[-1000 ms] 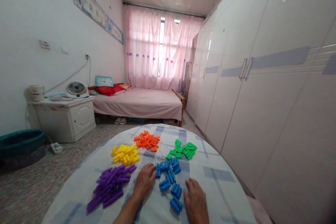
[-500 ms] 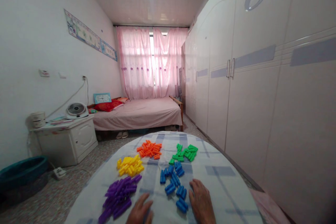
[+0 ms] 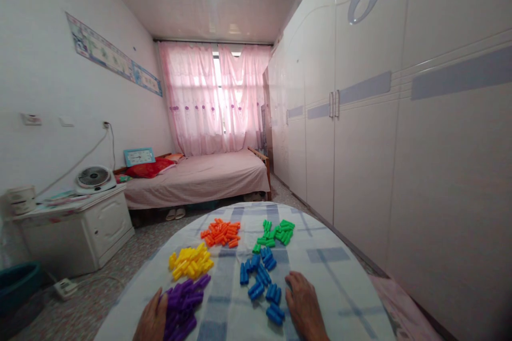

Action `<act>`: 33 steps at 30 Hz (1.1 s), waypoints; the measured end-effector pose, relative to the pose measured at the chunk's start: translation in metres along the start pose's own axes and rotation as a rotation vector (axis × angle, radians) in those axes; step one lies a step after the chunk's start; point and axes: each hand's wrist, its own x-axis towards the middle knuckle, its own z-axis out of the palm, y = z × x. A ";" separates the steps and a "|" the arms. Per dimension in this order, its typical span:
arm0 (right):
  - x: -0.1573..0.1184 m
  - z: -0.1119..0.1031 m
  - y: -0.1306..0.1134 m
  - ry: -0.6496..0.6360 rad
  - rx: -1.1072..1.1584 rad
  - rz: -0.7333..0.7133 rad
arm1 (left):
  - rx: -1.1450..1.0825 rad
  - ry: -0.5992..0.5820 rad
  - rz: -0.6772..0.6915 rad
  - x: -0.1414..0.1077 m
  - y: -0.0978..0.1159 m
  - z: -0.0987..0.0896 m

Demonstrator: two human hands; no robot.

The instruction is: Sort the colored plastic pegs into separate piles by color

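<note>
We keep our left hand [image 3: 151, 315] beside the purple pieces [image 3: 183, 306], fingers together. Our right hand [image 3: 304, 301], palm down, fingers together, flanks blue pieces [image 3: 263, 276].

Home bedroom: bed [image 3: 200, 176], wardrobe [image 3: 360, 160], pink curtains [image 3: 192, 85].

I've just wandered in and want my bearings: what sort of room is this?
Most likely a bedroom in a home: there's a bed beside pink curtains, and a long pale wardrobe lines the right side.
</note>
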 end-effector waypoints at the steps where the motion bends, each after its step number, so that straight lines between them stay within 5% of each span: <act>1: 0.000 0.000 0.000 0.001 -0.001 0.002 | -0.009 -0.034 0.008 -0.001 0.010 0.004; 12: 0.000 -0.006 -0.005 -0.012 -0.005 -0.008 | 0.042 -0.261 0.356 -0.061 0.100 0.066; 20: 0.000 -0.004 -0.002 -0.031 -0.007 -0.012 | -0.192 -0.259 0.182 -0.065 0.105 0.067; 33: -0.001 -0.006 -0.003 -0.018 0.016 -0.018 | -0.325 -0.240 0.104 -0.064 0.103 0.072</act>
